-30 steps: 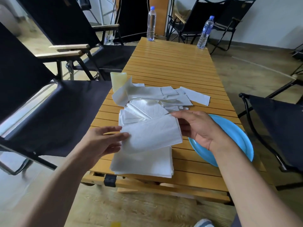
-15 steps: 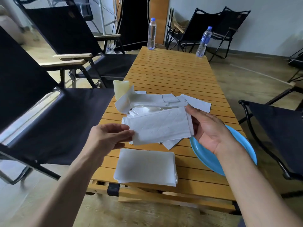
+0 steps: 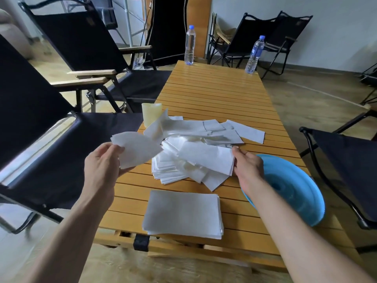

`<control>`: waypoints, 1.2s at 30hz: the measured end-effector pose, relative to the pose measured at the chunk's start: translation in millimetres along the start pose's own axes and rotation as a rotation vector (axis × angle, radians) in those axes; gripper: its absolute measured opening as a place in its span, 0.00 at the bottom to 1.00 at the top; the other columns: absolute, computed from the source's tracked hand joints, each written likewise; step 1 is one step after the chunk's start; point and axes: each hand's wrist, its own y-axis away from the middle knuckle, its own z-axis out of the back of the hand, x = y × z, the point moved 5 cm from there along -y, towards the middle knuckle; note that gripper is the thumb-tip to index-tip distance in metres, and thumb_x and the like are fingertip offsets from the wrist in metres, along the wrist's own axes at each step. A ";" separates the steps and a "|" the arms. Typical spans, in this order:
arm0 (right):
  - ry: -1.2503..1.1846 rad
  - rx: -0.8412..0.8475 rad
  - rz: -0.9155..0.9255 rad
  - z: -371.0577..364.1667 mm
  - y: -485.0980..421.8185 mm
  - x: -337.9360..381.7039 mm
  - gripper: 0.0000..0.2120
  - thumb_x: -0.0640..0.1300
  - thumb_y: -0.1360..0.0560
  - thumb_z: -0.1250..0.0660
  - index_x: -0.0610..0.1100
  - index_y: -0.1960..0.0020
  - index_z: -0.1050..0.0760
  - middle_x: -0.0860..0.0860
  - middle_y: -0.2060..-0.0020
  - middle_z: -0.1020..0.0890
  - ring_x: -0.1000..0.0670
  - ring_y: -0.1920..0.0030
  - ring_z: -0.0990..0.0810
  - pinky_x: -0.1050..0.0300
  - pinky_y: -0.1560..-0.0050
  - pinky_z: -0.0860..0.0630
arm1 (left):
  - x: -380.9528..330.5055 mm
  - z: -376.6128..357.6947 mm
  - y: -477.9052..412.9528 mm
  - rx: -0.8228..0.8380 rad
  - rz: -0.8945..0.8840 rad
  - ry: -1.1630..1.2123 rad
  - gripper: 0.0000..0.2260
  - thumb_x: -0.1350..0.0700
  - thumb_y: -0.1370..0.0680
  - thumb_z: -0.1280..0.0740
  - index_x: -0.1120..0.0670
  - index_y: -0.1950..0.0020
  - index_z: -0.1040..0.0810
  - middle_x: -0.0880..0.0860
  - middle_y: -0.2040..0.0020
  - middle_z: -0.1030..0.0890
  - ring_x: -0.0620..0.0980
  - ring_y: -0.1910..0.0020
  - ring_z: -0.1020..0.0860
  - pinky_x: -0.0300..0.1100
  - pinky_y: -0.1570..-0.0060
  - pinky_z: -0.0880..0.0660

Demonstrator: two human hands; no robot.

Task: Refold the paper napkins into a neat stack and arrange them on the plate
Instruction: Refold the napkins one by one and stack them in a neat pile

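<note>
Folding is the step in hand. The left grip curls round one end of a loose napkin, and the right grip pinches a napkin edge above the messy heap on the worktop. A neat stack lies near the front edge, and the blue plate beside it holds nothing yet. Next, I judge, the corners need matching and creasing. I cannot tell whether both grips share one sheet. The right arm hides part of the plate's rim.

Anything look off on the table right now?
Yes. The loose napkins in the middle lie crumpled and crisscrossed in a skewed heap. The neat stack sits on the table at its near edge, not on the blue plate, which holds no napkins.
</note>
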 end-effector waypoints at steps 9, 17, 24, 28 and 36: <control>0.037 0.455 0.293 -22.2 66.8 53.1 0.23 0.57 0.27 0.27 0.46 0.37 0.21 0.51 0.46 0.14 0.53 0.46 0.15 0.58 0.50 0.18 | -5.3 -32.4 18.8 0.508 0.279 0.435 0.17 0.62 0.27 0.41 0.58 0.41 0.20 0.59 0.47 0.15 0.57 0.52 0.15 0.49 0.62 0.17; -0.013 0.701 -0.056 -23.7 82.1 39.6 0.20 0.36 0.29 0.25 0.46 0.39 0.22 0.45 0.51 0.13 0.51 0.58 0.14 0.59 0.64 0.19 | 10.9 -28.3 26.9 0.379 0.381 0.117 0.12 0.63 0.23 0.32 0.61 0.39 0.21 0.65 0.39 0.22 0.61 0.52 0.16 0.49 0.64 0.17; -0.018 0.578 0.031 -11.7 69.4 43.5 0.13 0.30 0.22 0.36 0.43 0.52 0.16 0.44 0.50 0.13 0.51 0.55 0.14 0.59 0.63 0.19 | -5.0 -35.7 29.4 0.553 0.209 0.032 0.15 0.63 0.17 0.41 0.54 0.44 0.15 0.63 0.48 0.15 0.59 0.54 0.14 0.47 0.64 0.17; -0.150 0.651 -0.146 -12.2 70.0 41.1 0.23 0.22 0.27 0.48 0.35 0.49 0.16 0.39 0.48 0.14 0.45 0.51 0.15 0.56 0.56 0.16 | -14.6 -32.4 27.4 0.623 0.039 -0.013 0.21 0.75 0.23 0.41 0.56 0.47 0.13 0.57 0.46 0.14 0.56 0.47 0.15 0.42 0.53 0.18; -0.018 0.760 0.072 -14.5 75.9 48.9 0.18 0.33 0.37 0.21 0.41 0.48 0.14 0.45 0.48 0.13 0.48 0.46 0.14 0.60 0.53 0.18 | -25.2 -25.3 23.4 0.459 -0.295 -0.273 0.08 0.47 0.28 0.27 0.48 0.54 0.12 0.51 0.60 0.14 0.45 0.59 0.16 0.34 0.58 0.20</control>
